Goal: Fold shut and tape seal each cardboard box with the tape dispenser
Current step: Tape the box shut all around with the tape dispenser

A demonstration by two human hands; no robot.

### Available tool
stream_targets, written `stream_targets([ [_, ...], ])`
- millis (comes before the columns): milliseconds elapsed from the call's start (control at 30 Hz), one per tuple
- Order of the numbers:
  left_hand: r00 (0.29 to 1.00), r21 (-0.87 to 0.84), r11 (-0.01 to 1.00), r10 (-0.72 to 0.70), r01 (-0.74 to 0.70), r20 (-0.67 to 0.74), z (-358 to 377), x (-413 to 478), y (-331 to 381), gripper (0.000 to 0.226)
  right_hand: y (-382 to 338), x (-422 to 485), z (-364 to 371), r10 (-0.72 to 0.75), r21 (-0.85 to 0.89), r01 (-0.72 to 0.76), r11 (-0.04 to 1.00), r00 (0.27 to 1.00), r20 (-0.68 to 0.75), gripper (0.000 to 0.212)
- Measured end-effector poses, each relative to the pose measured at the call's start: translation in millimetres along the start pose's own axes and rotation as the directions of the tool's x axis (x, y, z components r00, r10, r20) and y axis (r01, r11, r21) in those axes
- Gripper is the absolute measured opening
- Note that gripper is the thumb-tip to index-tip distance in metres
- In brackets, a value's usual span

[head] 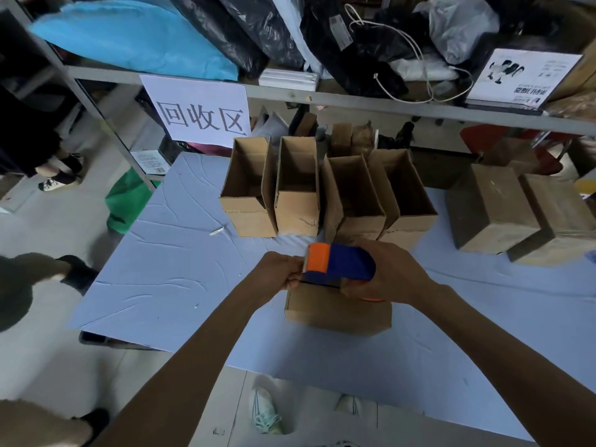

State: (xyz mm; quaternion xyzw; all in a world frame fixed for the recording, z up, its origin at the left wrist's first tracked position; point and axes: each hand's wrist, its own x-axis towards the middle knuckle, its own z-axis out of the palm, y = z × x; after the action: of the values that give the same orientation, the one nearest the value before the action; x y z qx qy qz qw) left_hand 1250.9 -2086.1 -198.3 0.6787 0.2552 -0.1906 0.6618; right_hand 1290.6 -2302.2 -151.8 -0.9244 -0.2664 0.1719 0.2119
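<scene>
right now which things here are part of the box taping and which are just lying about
Job: tape dispenser in the right hand; box under it; four open boxes behind; two closed boxes at right.
Lying about: paper sign; green bag; blue bag, printed white box on the shelf.

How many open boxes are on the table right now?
4, in a row along the table's far side: leftmost box, second box, third box, rightmost box. Cardboard behind them under the shelf may hide more.
</scene>
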Motion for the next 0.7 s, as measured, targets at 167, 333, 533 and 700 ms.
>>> stream_targets([
  [167,0.997,0.089,0.996,0.024,-0.018,-0.071,-0.1,-0.1,-8.4,0.026,-7.5,4.4,3.7,-0.028,-0.074,0.026,0.997,0.999,-0.024,0.064],
  [333,0.981,0.275,0.958,0.128,-0.084,-0.145,0.4,2.3,-16.4,0.017,-11.1,3.2,4.7,-0.057,-0.08,0.058,0.995,0.998,0.016,0.063],
  [533,0.964,0.316,0.941,0.19,-0.124,-0.188,-8.7,6.3,-13.0,0.019,-21.6,4.4,3.5,-0.052,-0.149,0.053,0.987,0.999,0.011,0.064],
  [700,0.945,0.325,0.935,0.226,-0.142,-0.238,-12.3,14.5,-30.4,0.021,-20.8,10.2,14.6,-0.081,-0.22,0.078,0.972,0.997,-0.005,0.068],
])
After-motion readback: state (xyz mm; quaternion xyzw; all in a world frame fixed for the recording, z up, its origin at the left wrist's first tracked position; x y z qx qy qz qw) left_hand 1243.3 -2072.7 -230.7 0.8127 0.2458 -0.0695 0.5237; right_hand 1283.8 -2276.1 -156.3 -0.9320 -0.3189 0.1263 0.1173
